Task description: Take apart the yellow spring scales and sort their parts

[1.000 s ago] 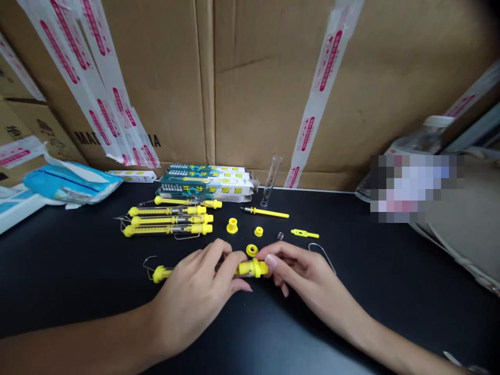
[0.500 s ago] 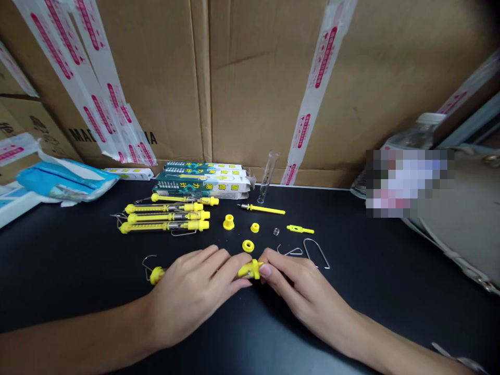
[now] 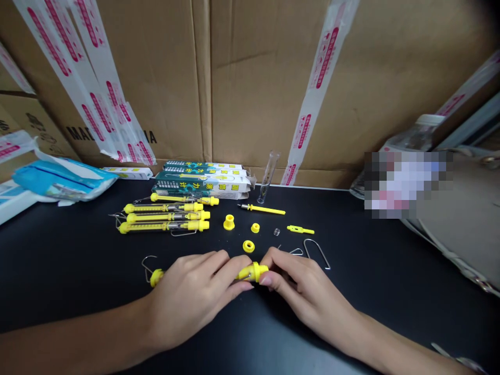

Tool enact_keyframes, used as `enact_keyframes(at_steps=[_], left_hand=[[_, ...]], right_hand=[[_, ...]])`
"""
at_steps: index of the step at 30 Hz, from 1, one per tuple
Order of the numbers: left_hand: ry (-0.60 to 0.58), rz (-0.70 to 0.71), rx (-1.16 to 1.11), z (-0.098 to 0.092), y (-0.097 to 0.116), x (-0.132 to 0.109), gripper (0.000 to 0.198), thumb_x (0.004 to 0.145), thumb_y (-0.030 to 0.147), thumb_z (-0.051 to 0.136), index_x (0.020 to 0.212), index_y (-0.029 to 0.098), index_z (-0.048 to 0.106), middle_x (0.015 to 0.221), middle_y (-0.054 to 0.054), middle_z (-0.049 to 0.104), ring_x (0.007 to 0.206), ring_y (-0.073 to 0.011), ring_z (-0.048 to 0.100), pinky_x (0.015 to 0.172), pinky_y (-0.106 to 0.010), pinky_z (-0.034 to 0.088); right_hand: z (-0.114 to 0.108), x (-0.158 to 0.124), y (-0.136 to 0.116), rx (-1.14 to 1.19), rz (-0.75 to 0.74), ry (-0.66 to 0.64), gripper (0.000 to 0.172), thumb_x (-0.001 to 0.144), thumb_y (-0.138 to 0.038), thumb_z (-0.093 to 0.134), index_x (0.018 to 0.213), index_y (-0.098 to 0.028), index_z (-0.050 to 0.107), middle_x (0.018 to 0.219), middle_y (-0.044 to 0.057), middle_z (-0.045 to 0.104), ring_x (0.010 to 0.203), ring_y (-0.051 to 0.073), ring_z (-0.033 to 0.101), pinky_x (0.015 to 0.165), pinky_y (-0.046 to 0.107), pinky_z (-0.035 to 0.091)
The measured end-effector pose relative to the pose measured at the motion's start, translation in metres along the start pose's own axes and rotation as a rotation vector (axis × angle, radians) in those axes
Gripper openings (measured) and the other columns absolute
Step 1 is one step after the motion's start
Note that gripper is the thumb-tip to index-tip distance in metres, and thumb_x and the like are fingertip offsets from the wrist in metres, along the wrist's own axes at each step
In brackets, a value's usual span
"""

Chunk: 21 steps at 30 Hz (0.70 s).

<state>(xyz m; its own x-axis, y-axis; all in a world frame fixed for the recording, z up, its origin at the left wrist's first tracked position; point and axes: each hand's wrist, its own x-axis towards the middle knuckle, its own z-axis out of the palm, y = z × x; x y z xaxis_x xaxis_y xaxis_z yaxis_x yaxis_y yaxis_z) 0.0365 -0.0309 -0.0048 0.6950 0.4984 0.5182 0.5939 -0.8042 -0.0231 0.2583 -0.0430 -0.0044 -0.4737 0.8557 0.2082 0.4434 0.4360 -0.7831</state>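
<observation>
A yellow tubular spring scale (image 3: 250,272) lies across the front of the black table, its wire hook (image 3: 147,268) sticking out to the left. My left hand (image 3: 199,291) is wrapped round its tube and hides most of it. Thumb and forefinger of my right hand (image 3: 300,286) are at the yellow cap on the right end, pinching it at its tip. Just beyond the hands are a yellow ring (image 3: 249,246), a flanged yellow cap (image 3: 229,222), a small yellow plug (image 3: 255,227) and a small coil spring (image 3: 277,232).
Several assembled spring scales (image 3: 167,217) lie at left, before printed boxes (image 3: 203,182). A clear tube (image 3: 268,177) stands behind a yellow rod (image 3: 265,210). Right of centre are a flat yellow piece (image 3: 300,229) and a wire loop (image 3: 317,253). A bottle (image 3: 414,135) and a bag (image 3: 457,224) are far right.
My right fingers have shifted slightly on the cap, and more of its yellow end shows. The left hand keeps its hold in nearly the same place.
</observation>
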Motion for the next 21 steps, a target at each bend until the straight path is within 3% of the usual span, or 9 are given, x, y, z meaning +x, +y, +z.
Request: enact_keyframes(at_steps=[10,16,19,21], left_hand=[[-0.055,0.008,0.000,0.001,-0.001,-0.003,0.031,0.108,0.034,0.031,0.109,0.021,0.060,0.084,0.002,0.071,0.073,-0.0173,0.071,0.061,-0.031,0.050],[-0.065,0.002,-0.015,-0.001,-0.001,-0.001,0.033,0.108,0.034,0.030,0.109,0.020,0.060,0.076,0.002,0.066,0.064,-0.0161,0.068,0.056,-0.031,0.049],[-0.052,-0.004,-0.016,-0.001,-0.001,-0.001,0.032,0.108,0.035,0.030,0.110,0.021,0.059,0.080,0.002,0.068,0.068,-0.0169,0.069,0.057,-0.031,0.050],[-0.051,-0.010,-0.026,0.000,-0.001,-0.001,0.031,0.108,0.034,0.029,0.109,0.021,0.058,0.084,0.001,0.070,0.072,-0.0177,0.071,0.058,-0.032,0.050]], right_hand=[[-0.003,-0.001,0.004,-0.045,-0.041,-0.029,0.021,0.103,-0.030,0.050,0.084,-0.022,0.054,0.077,-0.002,0.061,0.067,0.013,0.057,0.063,0.024,0.042],[-0.001,-0.005,0.011,-0.089,-0.116,-0.001,0.014,0.102,-0.025,0.049,0.089,-0.023,0.053,0.084,0.000,0.062,0.070,0.014,0.058,0.066,0.026,0.045],[-0.002,-0.004,0.009,-0.007,-0.054,0.001,0.008,0.098,-0.029,0.059,0.095,-0.023,0.056,0.085,-0.001,0.065,0.068,0.012,0.058,0.063,0.024,0.046],[-0.003,-0.002,0.006,0.092,0.003,-0.019,0.015,0.094,-0.034,0.066,0.095,-0.022,0.057,0.081,-0.002,0.065,0.064,0.011,0.057,0.060,0.023,0.047]])
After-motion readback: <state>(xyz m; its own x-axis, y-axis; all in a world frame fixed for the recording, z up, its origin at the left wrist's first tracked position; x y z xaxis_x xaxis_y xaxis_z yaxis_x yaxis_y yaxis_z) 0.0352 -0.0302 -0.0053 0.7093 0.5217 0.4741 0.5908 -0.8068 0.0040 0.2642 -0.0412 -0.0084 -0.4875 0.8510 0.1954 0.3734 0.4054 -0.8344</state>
